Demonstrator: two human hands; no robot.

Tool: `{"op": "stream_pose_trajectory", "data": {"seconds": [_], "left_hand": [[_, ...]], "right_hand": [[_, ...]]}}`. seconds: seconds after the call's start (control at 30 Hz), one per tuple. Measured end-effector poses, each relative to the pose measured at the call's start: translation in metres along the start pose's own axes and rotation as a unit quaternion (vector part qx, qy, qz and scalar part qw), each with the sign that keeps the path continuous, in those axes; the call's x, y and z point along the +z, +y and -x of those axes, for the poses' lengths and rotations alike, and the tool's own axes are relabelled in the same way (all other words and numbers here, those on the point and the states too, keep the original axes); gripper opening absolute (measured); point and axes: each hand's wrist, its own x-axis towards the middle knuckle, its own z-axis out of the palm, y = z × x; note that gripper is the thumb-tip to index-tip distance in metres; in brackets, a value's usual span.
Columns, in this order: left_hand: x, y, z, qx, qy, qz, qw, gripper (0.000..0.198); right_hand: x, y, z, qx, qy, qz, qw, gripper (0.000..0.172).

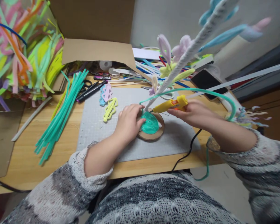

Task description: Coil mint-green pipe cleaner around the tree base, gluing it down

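In the head view my left hand rests at the left edge of a round cardboard base, its thumb on a flat coil of green pipe cleaner. Its fingers close near the coil's loose green strand, which arcs right and hangs past my right forearm. My right hand grips a yellow hot glue gun, a long white glue stick at its back. The gun's nozzle is by the foot of a white wrapped stem, which rises tilted from the base and carries fuzzy flowers.
A grey cutting mat lies under the base, with a yellow zigzag piece on it. Green pipe cleaners lie left, beside black markers. A cardboard box stands behind; a phone lies right. A black cord crosses the front edge.
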Motion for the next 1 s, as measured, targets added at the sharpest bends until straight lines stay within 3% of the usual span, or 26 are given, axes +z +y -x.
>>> {"op": "stream_pose_trajectory", "data": {"seconds": [0.6,0.73,1.0], "left_hand": [[0.0001,-0.0011,-0.0003,0.007,0.000,0.000,1.000,0.038],[0.0004,-0.0021,-0.0003,0.006,-0.002,0.002,1.000,0.038],[0.0010,-0.0038,-0.0006,0.006,-0.003,0.010,1.000,0.037]], "right_hand": [[-0.0024,0.0066,0.0009,0.020,-0.042,-0.106,0.993,0.045],[0.0008,0.0033,0.0008,-0.005,-0.038,-0.098,0.994,0.043],[0.0032,0.0039,0.0015,0.009,-0.008,-0.062,0.998,0.042]]}}
